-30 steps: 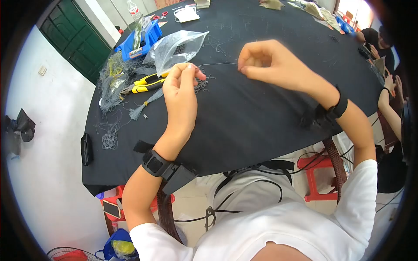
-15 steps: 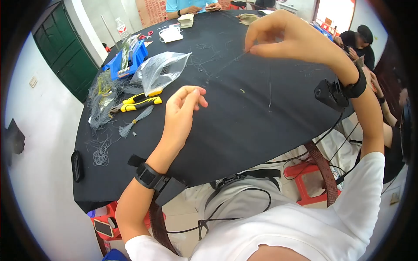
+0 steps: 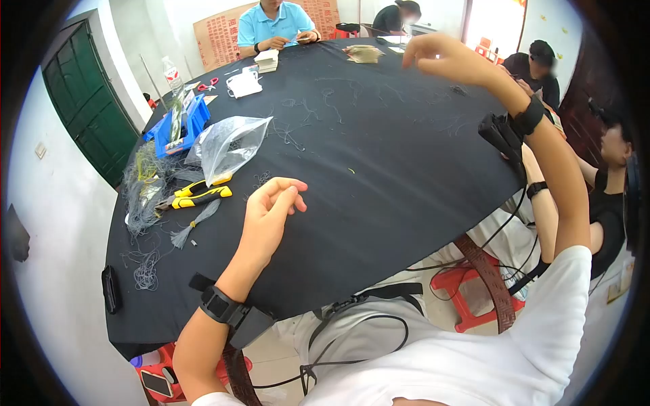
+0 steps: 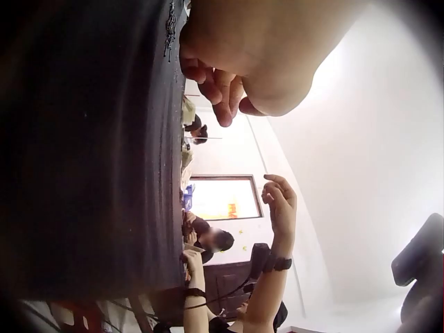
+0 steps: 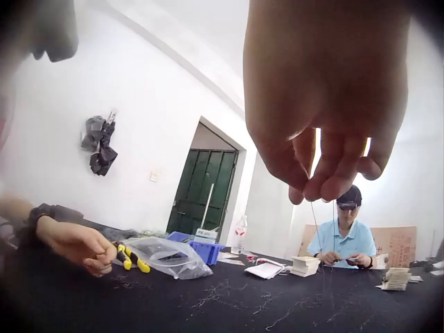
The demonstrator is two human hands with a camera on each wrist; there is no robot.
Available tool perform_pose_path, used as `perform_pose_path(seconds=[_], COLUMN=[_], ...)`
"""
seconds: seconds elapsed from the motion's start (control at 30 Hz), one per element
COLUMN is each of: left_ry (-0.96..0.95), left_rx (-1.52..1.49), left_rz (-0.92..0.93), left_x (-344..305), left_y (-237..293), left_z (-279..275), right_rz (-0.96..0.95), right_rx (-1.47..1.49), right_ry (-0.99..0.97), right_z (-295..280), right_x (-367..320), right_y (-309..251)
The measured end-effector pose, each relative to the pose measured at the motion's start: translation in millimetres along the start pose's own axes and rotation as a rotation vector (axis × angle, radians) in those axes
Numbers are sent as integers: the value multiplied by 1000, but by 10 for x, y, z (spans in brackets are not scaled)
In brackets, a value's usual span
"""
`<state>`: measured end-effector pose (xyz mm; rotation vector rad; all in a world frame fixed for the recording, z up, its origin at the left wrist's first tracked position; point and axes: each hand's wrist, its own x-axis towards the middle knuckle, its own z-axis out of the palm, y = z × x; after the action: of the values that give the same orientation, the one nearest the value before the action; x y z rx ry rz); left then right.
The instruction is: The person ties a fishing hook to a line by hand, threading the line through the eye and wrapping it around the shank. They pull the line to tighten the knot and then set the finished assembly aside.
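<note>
High over the far right of the black-covered table (image 3: 379, 203), my right hand (image 3: 450, 59) is raised with its fingertips together. In the right wrist view those fingertips pinch a thin thread-like strand (image 5: 317, 225) that hangs down from them. My left hand (image 3: 266, 215) hovers above the near left of the table, its fingers loosely bent and nothing visible between them. Left of it lie yellow-and-black pliers (image 3: 203, 197) and a tied bundle of grey strands (image 3: 193, 227). Just behind sits a clear plastic bag (image 3: 237, 145) with dark bits inside.
A tangle of grey strands (image 3: 143, 193) and a blue bin (image 3: 193, 122) occupy the left side. Farther back are a bottle (image 3: 171, 73), red scissors (image 3: 208, 84), a white item (image 3: 244, 83) and a stack of cards (image 3: 362, 54). Several people sit around the table; one (image 3: 609, 183) is close on my right.
The strand was stretched between both hands; it has left my left hand. My right hand has lifted away, far up and right. The head view has swung up, showing more of the room.
</note>
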<state>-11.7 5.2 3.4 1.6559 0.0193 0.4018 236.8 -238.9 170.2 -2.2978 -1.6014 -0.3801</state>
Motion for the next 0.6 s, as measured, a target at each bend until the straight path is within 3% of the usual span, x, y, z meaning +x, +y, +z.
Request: perform_pose_path(seconds=[0.07,0.2,0.37,0.6], left_ry=[4,-25,-46,-79], left_rx=[-20,4,5,-77], left_rz=[-12,-29,-67,-83], left_x=[-10,-9,-16,-13], left_y=[10,-3,-1,-23], left_z=[9,-11,-23,-36], right_rz=[-14,68,39,9], right_rx=[31,112,303,266], right_ry=[71,27,16,-5], right_z=[69,209,632,916], right_x=[106,464,1172,1820], right_y=[174,302,506,-3])
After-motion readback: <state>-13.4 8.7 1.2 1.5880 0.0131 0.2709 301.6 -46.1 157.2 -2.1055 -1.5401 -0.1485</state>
